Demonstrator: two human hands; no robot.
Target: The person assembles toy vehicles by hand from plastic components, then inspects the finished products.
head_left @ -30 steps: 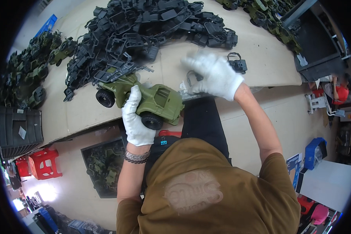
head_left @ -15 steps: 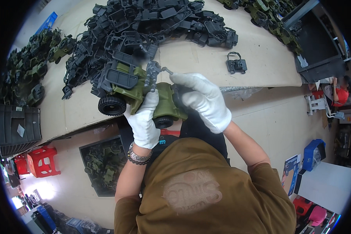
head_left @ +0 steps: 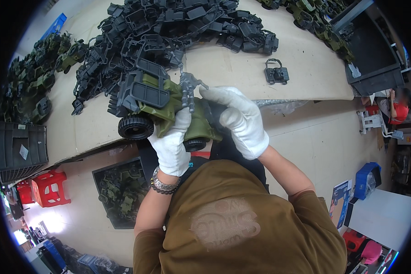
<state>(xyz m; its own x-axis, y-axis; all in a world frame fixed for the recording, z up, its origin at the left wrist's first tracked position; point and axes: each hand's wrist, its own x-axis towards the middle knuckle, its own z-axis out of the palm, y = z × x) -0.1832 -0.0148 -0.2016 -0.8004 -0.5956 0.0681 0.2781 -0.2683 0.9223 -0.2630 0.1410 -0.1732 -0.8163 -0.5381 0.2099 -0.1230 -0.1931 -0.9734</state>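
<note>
My left hand [head_left: 171,148], in a white glove, is closed round the underside of a green toy truck [head_left: 157,112] with black wheels and a dark grey rack on its side. A grey gun-shaped piece [head_left: 187,91] stands up from the truck's middle. My right hand [head_left: 242,121], also gloved, is beside the truck's right end. Its index finger reaches to the thin tip of the grey piece, seemingly touching it, while the thumb stays apart below. Behind the truck lies a large heap of dark grey plastic parts [head_left: 146,27].
One loose grey part [head_left: 276,73] lies on the table [head_left: 315,84]. Green toy vehicles [head_left: 36,86] are piled at the left and far right. Crates [head_left: 23,148] stand at both table ends. On the floor are a tray of green toys [head_left: 123,192] and a red stool [head_left: 50,188].
The truck and my left hand have shifted slightly right and the truck has turned a little. My right hand's thumb has moved away from its index finger.
</note>
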